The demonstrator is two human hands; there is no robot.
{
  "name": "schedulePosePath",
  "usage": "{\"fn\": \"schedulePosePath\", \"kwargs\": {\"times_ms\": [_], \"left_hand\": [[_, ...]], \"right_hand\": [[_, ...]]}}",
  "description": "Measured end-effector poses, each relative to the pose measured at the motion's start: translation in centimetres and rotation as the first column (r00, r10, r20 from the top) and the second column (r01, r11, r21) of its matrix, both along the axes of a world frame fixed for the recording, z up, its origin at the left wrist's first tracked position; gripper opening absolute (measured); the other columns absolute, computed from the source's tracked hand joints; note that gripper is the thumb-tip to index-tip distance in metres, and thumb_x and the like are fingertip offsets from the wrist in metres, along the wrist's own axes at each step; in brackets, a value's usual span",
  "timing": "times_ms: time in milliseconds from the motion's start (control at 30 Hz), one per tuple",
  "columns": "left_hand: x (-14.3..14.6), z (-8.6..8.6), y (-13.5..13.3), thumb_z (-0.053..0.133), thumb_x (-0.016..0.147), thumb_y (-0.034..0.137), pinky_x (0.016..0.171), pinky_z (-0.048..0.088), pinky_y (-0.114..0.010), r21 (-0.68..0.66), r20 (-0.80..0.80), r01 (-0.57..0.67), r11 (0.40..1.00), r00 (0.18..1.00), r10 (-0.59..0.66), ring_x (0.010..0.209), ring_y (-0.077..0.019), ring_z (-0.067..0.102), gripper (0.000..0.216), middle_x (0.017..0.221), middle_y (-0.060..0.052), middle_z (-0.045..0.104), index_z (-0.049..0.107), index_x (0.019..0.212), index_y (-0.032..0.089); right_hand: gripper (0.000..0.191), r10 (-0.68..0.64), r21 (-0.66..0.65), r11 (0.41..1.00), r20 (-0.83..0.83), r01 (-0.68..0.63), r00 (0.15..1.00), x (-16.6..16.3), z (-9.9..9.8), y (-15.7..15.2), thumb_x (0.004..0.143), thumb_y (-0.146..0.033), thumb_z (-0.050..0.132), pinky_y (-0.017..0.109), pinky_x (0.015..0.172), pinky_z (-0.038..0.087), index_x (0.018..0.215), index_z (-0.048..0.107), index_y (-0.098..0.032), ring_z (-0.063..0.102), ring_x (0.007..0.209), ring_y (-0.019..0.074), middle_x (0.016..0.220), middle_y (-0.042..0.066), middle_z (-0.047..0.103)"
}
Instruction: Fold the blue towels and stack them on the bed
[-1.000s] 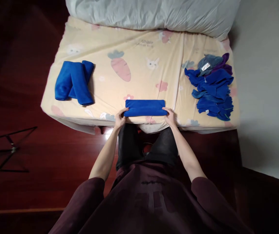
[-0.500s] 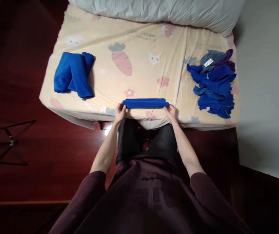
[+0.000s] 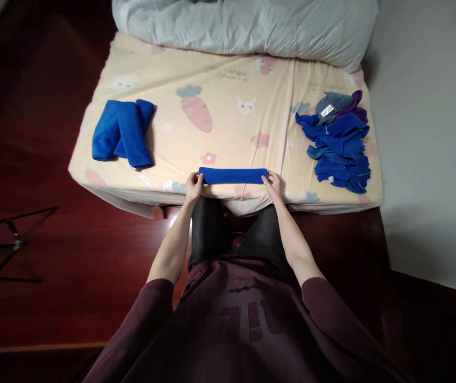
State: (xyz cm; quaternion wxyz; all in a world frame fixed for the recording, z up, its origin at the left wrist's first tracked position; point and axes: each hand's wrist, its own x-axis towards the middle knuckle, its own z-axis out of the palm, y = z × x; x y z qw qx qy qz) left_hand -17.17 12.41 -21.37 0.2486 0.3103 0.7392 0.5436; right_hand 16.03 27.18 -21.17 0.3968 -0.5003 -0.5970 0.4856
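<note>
A blue towel [image 3: 233,175], folded into a narrow strip, lies across the front of the bed before me. My left hand [image 3: 194,186] pinches its left end, thumb towards me. At the other end my right hand [image 3: 271,186] is closed on the towel in the same way. To the left rest folded blue towels [image 3: 122,133], some crossing over each other. A crumpled heap of blue cloths [image 3: 341,143] lies on the right, with a grey cloth [image 3: 333,101] bearing a white label and a purple cloth [image 3: 353,110] at its far end.
The bed [image 3: 228,133] has a cream sheet printed with carrots and rabbits. A pale quilt [image 3: 247,29] is bunched along its far side. A grey wall [image 3: 431,159] stands to the right. Black tripod legs [image 3: 16,243] stand on the dark red floor [image 3: 100,266] at left.
The towel's two visible layers now show as one even strip, its far edge folded in line with the near one. Both hands keep their hold on the ends. My view has shifted slightly.
</note>
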Motion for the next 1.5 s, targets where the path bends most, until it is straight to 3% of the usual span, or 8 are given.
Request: {"fn": "schedulePosePath", "kwargs": {"times_ms": [633,700,800,933,1100,1300,1400,1500], "left_hand": [[-2.0,2.0,-1.5,0.062,0.090,0.046,0.092,0.052,-0.036,-0.377,-0.140,0.060,0.924,0.983,-0.121,0.098,-0.0278,0.073,0.037,0.099,-0.013,0.079,0.074,0.108,0.016],[-1.8,2.2,-1.4,0.062,0.091,0.046,0.094,0.051,-0.037,-0.376,-0.161,0.060,0.925,0.979,-0.129,0.100,-0.0282,0.072,0.035,0.098,-0.013,0.079,0.074,0.106,0.017],[-1.2,2.6,-1.2,0.062,0.091,0.044,0.099,0.049,-0.040,-0.343,-0.226,0.046,0.938,0.965,-0.130,0.103,-0.0294,0.070,0.029,0.093,-0.013,0.077,0.073,0.101,0.019],[0.0,3.7,-1.1,0.061,0.092,0.035,0.096,0.051,-0.037,-0.182,-0.213,-0.085,0.980,0.976,0.045,0.094,-0.0244,0.068,0.019,0.098,-0.011,0.074,0.068,0.099,0.019],[3.5,4.1,-2.7,0.062,0.091,0.027,0.084,0.053,-0.029,-0.007,0.132,-0.356,0.934,0.926,0.354,0.082,-0.0165,0.066,0.010,0.089,-0.004,0.068,0.064,0.095,0.019],[9.6,3.8,-4.6,0.073,0.086,0.022,0.086,0.058,-0.029,0.065,0.763,-0.336,0.940,0.623,0.170,0.080,-0.0148,0.071,0.010,0.083,-0.005,0.071,0.066,0.087,0.016],[11.0,3.9,-4.1,0.075,0.083,0.015,0.099,0.058,-0.034,0.094,0.872,-0.248,0.964,0.488,0.040,0.093,-0.0181,0.074,0.009,0.094,-0.010,0.075,0.068,0.087,0.014],[11.1,3.8,-2.7,0.077,0.082,0.014,0.106,0.056,-0.035,0.103,0.882,-0.216,0.971,0.472,0.012,0.098,-0.0181,0.074,0.013,0.093,-0.007,0.074,0.064,0.085,0.017]], "right_hand": [[0.024,0.190,-0.078,0.981,0.220,-0.177,0.957,1.1,3.4,-0.8,0.083,-0.039,0.061,0.028,0.068,0.047,0.091,0.043,-0.027,0.059,0.069,0.0173,0.072,-0.005,0.056],[0.015,0.191,-0.039,0.981,0.414,-0.192,0.890,0.7,4.2,-0.8,0.085,-0.033,0.060,0.032,0.076,0.050,0.091,0.048,-0.026,0.063,0.079,0.0208,0.078,0.000,0.062],[0.012,0.130,0.048,0.966,0.761,-0.255,0.636,-0.4,6.1,-1.0,0.086,-0.023,0.061,0.043,0.099,0.048,0.098,0.060,-0.021,0.063,0.107,0.0291,0.096,0.011,0.070],[0.030,0.039,0.153,0.909,0.895,-0.388,0.444,-2.6,9.2,-1.7,0.092,-0.016,0.056,0.051,0.110,0.039,0.120,0.065,-0.014,0.050,0.130,0.0357,0.130,0.022,0.063],[0.043,0.071,0.257,0.806,0.852,-0.533,0.518,-5.8,9.9,-3.1,0.107,-0.032,0.039,0.050,0.120,0.033,0.142,0.060,-0.018,0.043,0.143,0.0316,0.151,0.018,0.055],[0.056,0.172,0.112,0.807,0.895,-0.580,0.412,-8.0,6.0,-4.5,0.110,-0.041,0.033,0.054,0.130,0.017,0.158,0.048,-0.017,0.031,0.156,0.0315,0.166,0.013,0.042],[0.058,0.160,0.091,0.824,0.909,-0.559,0.384,-8.1,5.0,-4.5,0.110,-0.042,0.031,0.055,0.131,0.013,0.162,0.043,-0.018,0.026,0.159,0.0323,0.170,0.012,0.037],[0.059,0.186,0.065,0.819,0.909,-0.569,0.372,-7.9,5.0,-4.2,0.110,-0.043,0.031,0.054,0.131,0.013,0.163,0.041,-0.018,0.024,0.160,0.0312,0.171,0.012,0.034]]}}
